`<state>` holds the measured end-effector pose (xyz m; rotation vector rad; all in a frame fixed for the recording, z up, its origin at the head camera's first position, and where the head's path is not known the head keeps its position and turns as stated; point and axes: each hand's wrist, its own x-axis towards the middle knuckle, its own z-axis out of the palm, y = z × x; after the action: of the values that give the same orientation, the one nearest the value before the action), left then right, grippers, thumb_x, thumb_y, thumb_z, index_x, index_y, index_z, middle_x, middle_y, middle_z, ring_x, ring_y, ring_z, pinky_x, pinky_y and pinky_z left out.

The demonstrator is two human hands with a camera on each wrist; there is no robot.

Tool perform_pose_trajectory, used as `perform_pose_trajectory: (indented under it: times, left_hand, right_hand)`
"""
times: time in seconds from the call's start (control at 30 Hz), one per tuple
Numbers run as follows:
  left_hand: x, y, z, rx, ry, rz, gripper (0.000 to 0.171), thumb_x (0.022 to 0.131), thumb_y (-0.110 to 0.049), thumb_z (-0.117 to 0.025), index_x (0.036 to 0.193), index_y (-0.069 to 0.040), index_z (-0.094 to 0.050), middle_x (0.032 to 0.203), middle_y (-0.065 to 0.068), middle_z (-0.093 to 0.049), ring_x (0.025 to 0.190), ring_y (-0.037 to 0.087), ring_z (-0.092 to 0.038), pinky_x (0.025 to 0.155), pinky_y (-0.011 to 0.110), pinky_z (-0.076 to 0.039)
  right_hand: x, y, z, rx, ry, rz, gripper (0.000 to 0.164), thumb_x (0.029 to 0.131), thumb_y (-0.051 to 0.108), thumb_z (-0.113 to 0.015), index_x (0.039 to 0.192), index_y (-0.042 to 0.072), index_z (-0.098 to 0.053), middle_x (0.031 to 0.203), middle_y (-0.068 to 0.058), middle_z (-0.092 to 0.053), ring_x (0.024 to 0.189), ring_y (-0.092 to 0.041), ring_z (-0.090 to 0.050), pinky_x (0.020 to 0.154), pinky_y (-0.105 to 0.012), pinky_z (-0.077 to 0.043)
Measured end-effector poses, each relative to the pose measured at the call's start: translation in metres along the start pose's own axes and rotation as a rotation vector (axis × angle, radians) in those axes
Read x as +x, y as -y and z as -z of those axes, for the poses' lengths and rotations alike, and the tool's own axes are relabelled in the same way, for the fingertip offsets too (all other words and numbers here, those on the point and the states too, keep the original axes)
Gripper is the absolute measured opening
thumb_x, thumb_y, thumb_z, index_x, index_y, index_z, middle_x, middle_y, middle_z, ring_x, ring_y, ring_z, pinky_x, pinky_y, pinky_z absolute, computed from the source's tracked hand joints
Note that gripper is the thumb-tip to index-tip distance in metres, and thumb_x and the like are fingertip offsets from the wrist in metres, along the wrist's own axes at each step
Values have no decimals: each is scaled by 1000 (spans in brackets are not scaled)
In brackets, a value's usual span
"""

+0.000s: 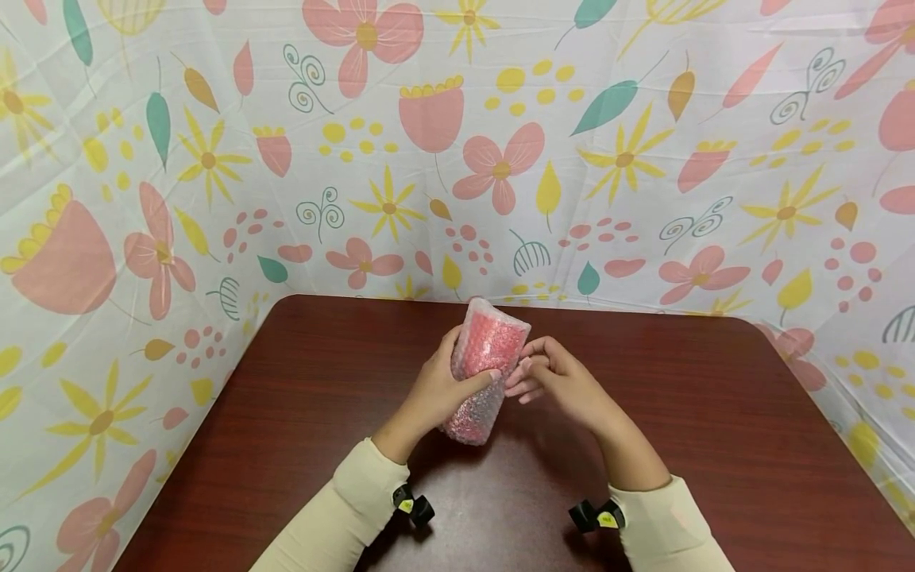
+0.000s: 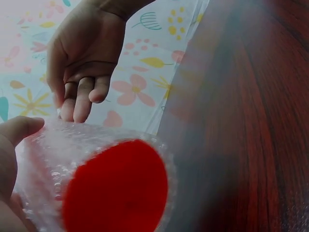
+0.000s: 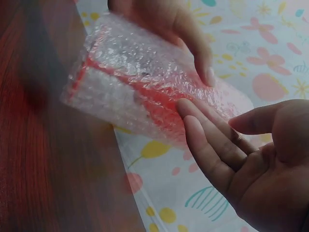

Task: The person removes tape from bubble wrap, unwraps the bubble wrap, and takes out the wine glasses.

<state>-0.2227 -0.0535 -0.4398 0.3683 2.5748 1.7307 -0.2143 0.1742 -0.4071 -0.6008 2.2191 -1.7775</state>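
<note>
A red cylindrical object in clear bubble wrap is held tilted above the table. My left hand grips it from the left, with the thumb across its front. Its round red end shows through the wrap in the left wrist view. On the other side, my right hand is close against the wrapping, several fingers extended along it and the thumb near the index finger. In the right wrist view, a fold of bubble wrap stands out past the object's end. Whether the right fingertips catch the wrap's edge is unclear.
Beneath the hands lies a dark reddish-brown wooden table with rounded far corners. A white cloth printed with flowers and leaves hangs behind it and along both sides. Small black cameras are strapped to both wrists over cream sleeves.
</note>
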Motion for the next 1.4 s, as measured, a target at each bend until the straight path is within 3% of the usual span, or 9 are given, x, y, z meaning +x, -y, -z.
perform_pose_trajectory:
  times: [0.17, 0.3, 0.43, 0.8, 1.03, 1.4]
  left_hand:
    - [2, 0, 0, 5, -77, -13, 88, 80, -48, -82, 152, -24, -37, 141, 5, -55, 120, 23, -59, 100, 48, -51]
    - [1, -1, 1, 11, -93, 3, 89, 78, -50, -82, 151, -25, -37, 140, 5, -53, 120, 23, -57, 99, 48, -51]
    - [1, -2, 0, 21, -96, 14, 89, 78, -51, -82, 151, -24, -38, 139, 6, -53, 119, 24, -57, 99, 48, -51]
    - [-1, -3, -2, 46, -89, 25, 91, 77, -51, -83, 151, -23, -37, 142, 10, -50, 121, 27, -56, 100, 50, -50]
    - [-2, -4, -2, 68, -75, 28, 93, 78, -50, -83, 153, -23, -35, 145, 12, -47, 123, 30, -55, 101, 52, -49]
    - [-1, -3, -1, 35, 7, -33, 93, 82, -47, -80, 156, -26, -29, 148, 6, -49, 126, 25, -56, 103, 50, -49]
  right_hand:
    - [0, 1, 0, -24, -29, -6, 23, 108, 13, -44, 117, -8, -45, 103, -32, -70, 87, -32, -76, 75, -41, -62]
    - [0, 2, -1, -66, -80, -33, 20, 108, 15, -47, 115, -3, -51, 84, -23, -69, 73, -29, -74, 68, -51, -60]
    - [-1, 3, 0, -39, -60, -10, 18, 106, 8, -45, 112, -7, -49, 80, -22, -69, 69, -29, -75, 66, -56, -59]
    - [0, 4, -1, -40, -42, -9, 20, 105, 9, -50, 110, -11, -50, 83, -24, -70, 73, -26, -75, 68, -42, -62]
    - [1, 2, -1, -15, -13, -35, 22, 105, 8, -45, 113, -13, -49, 91, -29, -71, 79, -25, -75, 75, -49, -61]
    - [2, 2, 0, -13, 22, -48, 26, 107, 6, -36, 120, -14, -48, 98, -31, -70, 85, -31, -75, 78, -45, -61]
